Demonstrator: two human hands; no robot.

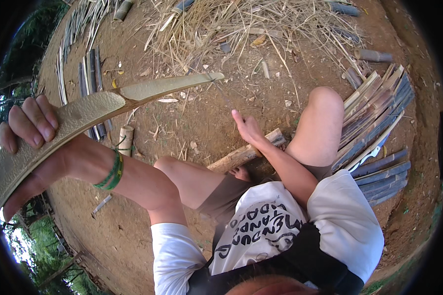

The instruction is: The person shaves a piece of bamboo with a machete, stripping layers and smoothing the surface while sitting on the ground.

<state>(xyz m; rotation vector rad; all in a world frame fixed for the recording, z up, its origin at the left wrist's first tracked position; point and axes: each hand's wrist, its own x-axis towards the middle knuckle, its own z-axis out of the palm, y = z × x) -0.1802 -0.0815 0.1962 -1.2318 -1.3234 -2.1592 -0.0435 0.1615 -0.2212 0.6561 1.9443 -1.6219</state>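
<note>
My left hand [28, 125] is wrapped round a long split bamboo strip [83, 112], its fingers over the upper edge. The strip reaches up and to the right across the view, with a node along it and its far end above the ground. Near that end my right hand [249, 130] is closed with the thumb up. From it a thin, dark, blade-like thing [224, 94] runs toward the strip's tip and seems to meet it. Its handle is hidden in the fist, and I cannot make out its kind.
Between my bent legs lies a bamboo or wood log [246, 151]. Split bamboo pieces [374, 113] are stacked at the right. A heap of shavings [251, 24] covers the far ground. At left are a short tied bamboo piece [126, 139] and a small pale-handled tool [101, 205].
</note>
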